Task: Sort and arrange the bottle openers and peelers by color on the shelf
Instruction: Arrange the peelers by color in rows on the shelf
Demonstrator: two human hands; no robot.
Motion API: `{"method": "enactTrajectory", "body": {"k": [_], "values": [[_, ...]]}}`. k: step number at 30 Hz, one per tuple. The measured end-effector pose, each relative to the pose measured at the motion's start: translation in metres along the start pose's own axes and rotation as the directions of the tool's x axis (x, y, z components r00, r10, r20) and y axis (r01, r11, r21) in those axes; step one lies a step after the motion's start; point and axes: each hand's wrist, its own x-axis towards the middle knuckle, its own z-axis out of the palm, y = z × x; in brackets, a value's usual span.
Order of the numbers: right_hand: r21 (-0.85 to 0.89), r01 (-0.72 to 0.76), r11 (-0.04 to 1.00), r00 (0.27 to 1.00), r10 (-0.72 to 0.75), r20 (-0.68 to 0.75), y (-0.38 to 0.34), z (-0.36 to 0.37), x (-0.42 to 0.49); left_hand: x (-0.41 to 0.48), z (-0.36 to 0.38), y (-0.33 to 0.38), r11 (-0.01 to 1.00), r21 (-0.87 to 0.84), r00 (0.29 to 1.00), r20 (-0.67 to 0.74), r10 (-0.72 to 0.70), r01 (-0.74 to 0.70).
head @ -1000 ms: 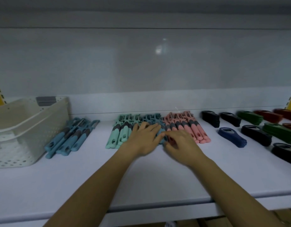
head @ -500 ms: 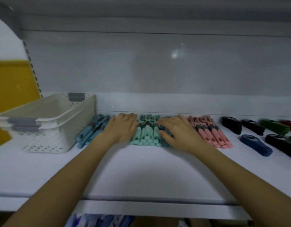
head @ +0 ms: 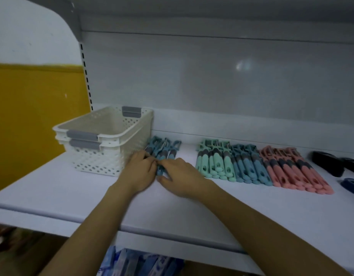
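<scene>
1. My left hand [head: 141, 172] grips the near ends of the loose blue-and-grey plastic peelers [head: 164, 151], just right of the stacked white perforated baskets [head: 104, 140].
2. My right hand [head: 182, 177] touches them; grasp unclear, blurred.
3. Bunching them, I judge, to join the tidy blue peeler row [head: 250, 168] further right.

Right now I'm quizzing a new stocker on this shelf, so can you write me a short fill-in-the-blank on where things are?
The left hand and right hand touch the loose blue peelers next to the white ____.
In the tidy row, the blue group lies between the mint group and the ____ group.
The black bottle openers sit on the shelf's ____ side.
Missing: basket, pink, right.
</scene>
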Motion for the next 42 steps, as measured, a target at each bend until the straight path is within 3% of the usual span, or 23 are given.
{"method": "enactTrajectory", "body": {"k": [4, 7, 11, 15, 16, 20, 22, 24, 27, 31, 33, 38, 42], "values": [[-0.107, 0.002, 0.994, 1.0, -0.001, 0.014, 0.007, 0.0, -0.007, -0.007, -0.005, 0.006, 0.999, -0.039, 0.999, -0.037, -0.024, 0.023], [-0.161, -0.002, 0.987, 0.998, -0.007, -0.057, 0.008, -0.003, -0.012, -0.009, -0.001, 0.008, 0.997, -0.035, 0.996, -0.058, -0.066, 0.064], [-0.366, 0.046, 0.93, 0.99, -0.091, -0.107, 0.01, -0.007, -0.013, -0.011, 0.003, 0.008, 0.998, -0.023, 0.995, -0.075, -0.061, 0.059], [-0.456, -0.045, 0.889, 0.995, -0.001, -0.101, 0.011, -0.008, -0.009, -0.011, 0.001, 0.007, 0.997, -0.073, 0.991, -0.126, -0.042, 0.033], [-0.416, -0.054, 0.908, 0.996, 0.018, -0.089, 0.01, -0.009, -0.01, -0.011, -0.001, 0.007, 0.995, -0.097, 0.989, -0.145, -0.042, 0.028], [-0.133, -0.18, 0.975, 0.945, 0.134, -0.298, 0.019, -0.009, -0.013, -0.013, -0.008, 0.015, 0.987, -0.156, 0.97, -0.242, -0.013, -0.025], [0.014, -0.168, 0.986, 0.923, 0.162, -0.348, 0.022, -0.017, -0.018, -0.013, -0.007, 0.02, 0.985, -0.146, 0.969, -0.241, 0.055, -0.093], [0.04, -0.157, 0.987, 0.909, 0.16, -0.385, 0.027, -0.027, -0.022, -0.007, -0.004, 0.026, 0.979, -0.12, 0.969, -0.203, 0.138, -0.165], [0.082, -0.124, 0.989, 0.842, 0.149, -0.519, 0.039, -0.039, -0.032, 0.007, 0.004, 0.039, 0.967, -0.095, 0.971, -0.059, 0.231, -0.236], [0.131, -0.062, 0.989, 0.757, 0.132, -0.64, 0.063, -0.054, -0.056, 0.023, 0.016, 0.05, 0.964, -0.025, 0.931, 0.252, 0.263, -0.265], [0.128, -0.085, 0.988, 0.744, 0.148, -0.652, 0.077, -0.062, -0.07, 0.027, 0.016, 0.054, 0.959, -0.05, 0.918, 0.279, 0.282, -0.28], [0.1, -0.186, 0.977, 0.735, 0.206, -0.647, 0.112, -0.069, -0.113, 0.023, 0.014, 0.056, 0.96, -0.027, 0.942, 0.188, 0.278, -0.278], [0.108, -0.3, 0.948, 0.723, 0.3, -0.623, 0.129, -0.062, -0.138, 0.017, 0.017, 0.061, 0.957, -0.133, 0.962, -0.125, 0.243, -0.259]]}}
